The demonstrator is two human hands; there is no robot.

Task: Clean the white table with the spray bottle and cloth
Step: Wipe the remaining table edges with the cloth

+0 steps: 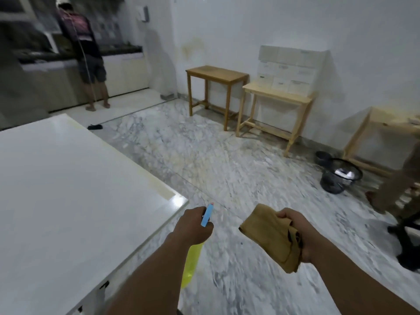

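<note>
Left hand: fingers curled tight round the neck of the spray bottle, clamped on it; hangs over the floor just beside the worktop's near corner.
Spray bottle: in the air, off the worktop; yellow see-through body hangs below the left hand, blue head pokes out above the fingers and points away.
Right hand: fingers closed on the bunched end of the cloth; held over the floor, well apart from the worktop.
Cloth: tan, folded, sticks out to the left of the right hand; touches nothing but that hand.
White worktop: glossy, fills the left side; yellowish strip along its right edge.
Floor: grey-veined marble.
Brown wooden table: against the far wall.
Pale wooden worktop: just beside the brown one, carries stacked white boxes.
Wastebasket: black mesh, on the floor to the right, something white inside.
Person: far left, back turned, at a dark kitchen counter.
</note>
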